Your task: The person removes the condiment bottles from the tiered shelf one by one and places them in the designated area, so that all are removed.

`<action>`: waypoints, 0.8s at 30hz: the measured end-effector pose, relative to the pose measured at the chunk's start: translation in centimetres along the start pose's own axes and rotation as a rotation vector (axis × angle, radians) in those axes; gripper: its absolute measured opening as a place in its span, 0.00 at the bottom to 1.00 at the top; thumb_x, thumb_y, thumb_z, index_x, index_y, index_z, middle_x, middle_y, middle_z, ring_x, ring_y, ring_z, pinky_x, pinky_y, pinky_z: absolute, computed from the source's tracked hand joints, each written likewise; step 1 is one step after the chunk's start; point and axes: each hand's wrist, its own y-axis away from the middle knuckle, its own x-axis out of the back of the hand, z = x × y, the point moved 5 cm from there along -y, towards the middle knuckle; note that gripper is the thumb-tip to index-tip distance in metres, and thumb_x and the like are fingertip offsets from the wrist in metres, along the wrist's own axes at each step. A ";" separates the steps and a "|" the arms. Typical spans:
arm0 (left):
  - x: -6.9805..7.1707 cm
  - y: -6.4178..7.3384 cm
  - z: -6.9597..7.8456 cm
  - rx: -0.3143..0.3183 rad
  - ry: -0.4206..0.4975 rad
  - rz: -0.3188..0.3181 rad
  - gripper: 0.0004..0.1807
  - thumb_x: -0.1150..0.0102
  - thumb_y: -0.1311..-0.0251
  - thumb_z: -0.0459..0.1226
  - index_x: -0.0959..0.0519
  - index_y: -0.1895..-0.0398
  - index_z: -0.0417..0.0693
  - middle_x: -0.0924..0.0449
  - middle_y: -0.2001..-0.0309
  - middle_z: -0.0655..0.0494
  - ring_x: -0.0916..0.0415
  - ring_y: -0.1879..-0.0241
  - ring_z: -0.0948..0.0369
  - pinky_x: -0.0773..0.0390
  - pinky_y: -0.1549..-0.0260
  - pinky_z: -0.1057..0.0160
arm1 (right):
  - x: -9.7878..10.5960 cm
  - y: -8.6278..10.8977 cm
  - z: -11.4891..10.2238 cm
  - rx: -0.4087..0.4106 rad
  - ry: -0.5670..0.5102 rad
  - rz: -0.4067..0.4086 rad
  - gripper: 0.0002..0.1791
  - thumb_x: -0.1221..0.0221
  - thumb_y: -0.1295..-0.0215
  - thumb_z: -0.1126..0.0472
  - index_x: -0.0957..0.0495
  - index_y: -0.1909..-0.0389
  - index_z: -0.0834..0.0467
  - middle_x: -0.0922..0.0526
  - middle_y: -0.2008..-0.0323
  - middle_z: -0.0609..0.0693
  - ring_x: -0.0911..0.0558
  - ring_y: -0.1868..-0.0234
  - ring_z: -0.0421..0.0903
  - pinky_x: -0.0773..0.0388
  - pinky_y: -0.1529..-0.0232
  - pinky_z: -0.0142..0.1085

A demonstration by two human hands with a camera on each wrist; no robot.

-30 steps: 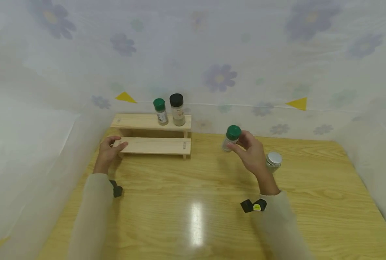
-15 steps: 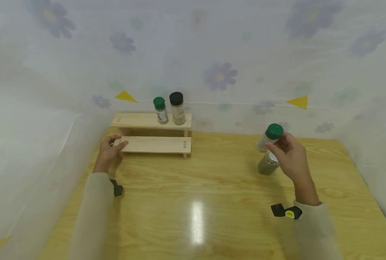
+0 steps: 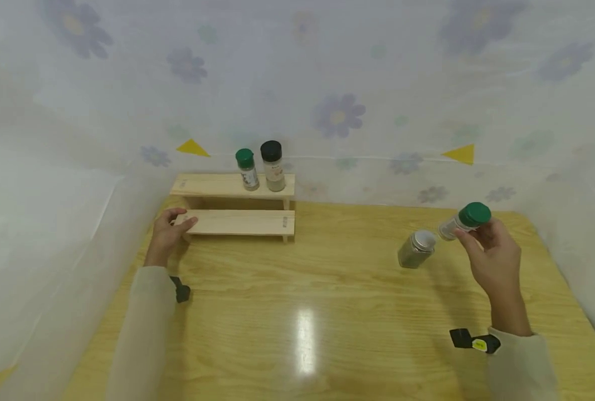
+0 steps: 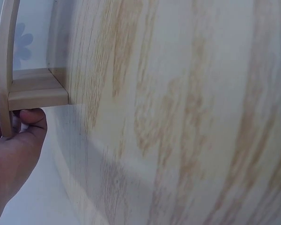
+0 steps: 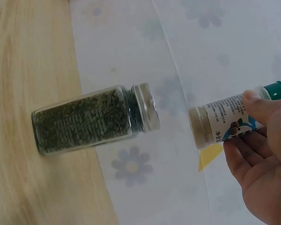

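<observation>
Pinching green-capped shaker (image 3: 463, 221) in right hand (image 3: 499, 257), tilted above table (image 3: 357, 278), well right of wooden rack (image 3: 237, 223). Noting silver-lidded jar (image 3: 415, 250) upright between rack and shaker. Gripping rack at near left end with left hand (image 3: 169, 233). Seeing green-topped bottle (image 3: 247, 170), black-capped jar (image 3: 273, 167) on rack's back right.
</observation>
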 end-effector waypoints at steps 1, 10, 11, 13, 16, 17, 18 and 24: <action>0.0 0.0 0.0 0.001 0.003 -0.004 0.38 0.39 0.41 0.51 0.40 0.34 0.41 0.60 0.25 0.42 0.63 0.26 0.45 0.46 0.31 0.46 | 0.3 0.2 0.3 -0.003 0.006 0.009 0.22 0.40 0.39 0.71 0.27 0.43 0.62 0.25 0.56 0.25 0.25 0.52 0.21 0.30 0.52 0.13; -0.1 0.0 0.2 0.001 0.002 0.006 0.36 0.38 0.42 0.51 0.39 0.37 0.40 0.59 0.25 0.42 0.63 0.26 0.45 0.46 0.30 0.46 | 1.5 1.7 4.6 -0.125 0.062 -0.019 0.21 0.41 0.36 0.66 0.30 0.42 0.59 0.28 0.56 0.25 0.28 0.51 0.20 0.32 0.52 0.11; -0.2 -0.1 0.3 -0.002 0.002 0.007 0.36 0.38 0.42 0.51 0.38 0.38 0.40 0.58 0.25 0.42 0.63 0.26 0.45 0.47 0.30 0.46 | 1.5 1.9 5.1 -0.137 0.068 -0.032 0.21 0.41 0.36 0.65 0.31 0.42 0.59 0.29 0.56 0.24 0.28 0.51 0.19 0.32 0.52 0.11; -0.3 -0.2 0.3 -0.003 0.005 0.002 0.36 0.38 0.43 0.51 0.38 0.38 0.41 0.59 0.25 0.43 0.64 0.25 0.45 0.47 0.30 0.46 | 1.3 2.4 5.9 -0.153 0.078 -0.054 0.22 0.42 0.35 0.64 0.33 0.41 0.60 0.30 0.56 0.25 0.30 0.52 0.18 0.33 0.53 0.10; -0.4 -0.1 0.3 -0.004 0.007 -0.011 0.37 0.38 0.43 0.52 0.39 0.37 0.42 0.61 0.24 0.44 0.65 0.25 0.46 0.47 0.30 0.46 | 1.0 2.9 6.7 -0.173 0.099 -0.090 0.24 0.43 0.34 0.61 0.35 0.39 0.61 0.29 0.52 0.30 0.31 0.50 0.18 0.33 0.53 0.10; -0.4 0.0 0.3 -0.006 0.007 -0.013 0.37 0.38 0.42 0.51 0.39 0.37 0.41 0.61 0.24 0.44 0.65 0.25 0.46 0.47 0.30 0.46 | 0.9 3.0 6.9 -0.181 0.109 -0.107 0.24 0.43 0.33 0.59 0.36 0.39 0.61 0.28 0.50 0.34 0.31 0.49 0.19 0.33 0.52 0.10; -0.4 0.1 0.3 -0.004 0.003 -0.014 0.37 0.39 0.42 0.52 0.39 0.37 0.42 0.62 0.24 0.44 0.65 0.25 0.46 0.47 0.30 0.45 | 0.7 3.1 7.1 -0.186 0.119 -0.120 0.26 0.43 0.33 0.58 0.37 0.38 0.61 0.27 0.49 0.38 0.31 0.48 0.19 0.33 0.53 0.10; -0.1 0.1 0.0 -0.005 -0.027 -0.007 0.39 0.39 0.43 0.54 0.40 0.36 0.42 0.60 0.25 0.43 0.63 0.26 0.45 0.48 0.30 0.44 | -0.4 3.0 8.1 -0.219 0.147 -0.161 0.28 0.43 0.33 0.56 0.38 0.38 0.64 0.28 0.42 0.61 0.32 0.46 0.21 0.34 0.53 0.09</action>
